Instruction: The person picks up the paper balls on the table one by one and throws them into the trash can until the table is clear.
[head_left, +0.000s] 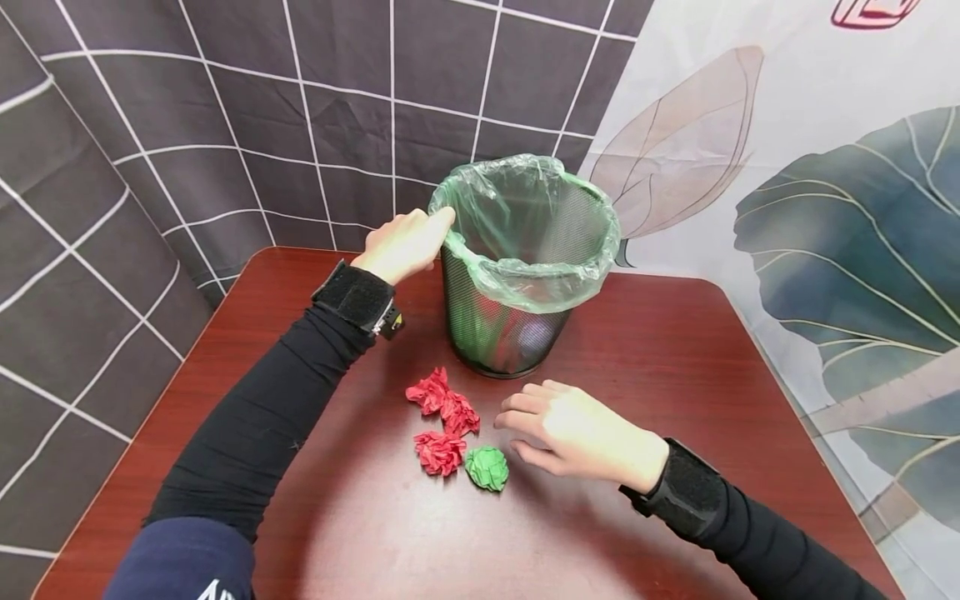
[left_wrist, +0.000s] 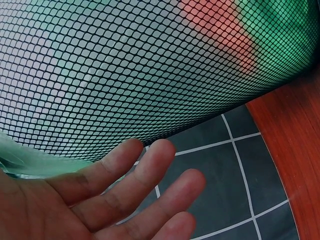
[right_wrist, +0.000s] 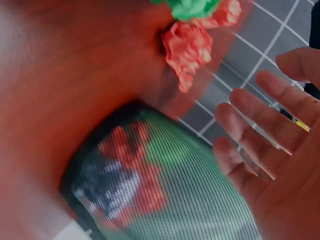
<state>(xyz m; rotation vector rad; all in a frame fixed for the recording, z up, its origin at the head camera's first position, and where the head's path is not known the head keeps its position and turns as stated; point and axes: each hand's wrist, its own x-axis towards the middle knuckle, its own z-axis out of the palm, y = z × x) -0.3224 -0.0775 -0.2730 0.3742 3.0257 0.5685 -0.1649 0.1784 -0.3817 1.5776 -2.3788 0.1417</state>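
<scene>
A black mesh trash bin (head_left: 498, 333) stands on the table, lined with a green see-through bag (head_left: 525, 287) folded over its rim. My left hand (head_left: 408, 243) holds the bin's left rim, thumb over the bag's edge. Its other fingers (left_wrist: 150, 160) lie along the outside of the mesh in the left wrist view. Several crumpled red papers (head_left: 438, 452) lie in front of the bin, with a crumpled green paper (head_left: 487, 468) at their right. Just right of these, my right hand (head_left: 573, 429) hovers over the table with relaxed fingers and an empty palm.
Crumpled red paper (right_wrist: 150, 187) and a whitish crumpled piece (right_wrist: 112, 187) show through the mesh inside the bin. The reddish-brown table (head_left: 360, 517) meets a dark tiled-pattern cloth (head_left: 337, 125) behind and left, and a leaf-printed cloth (head_left: 675, 150) at right.
</scene>
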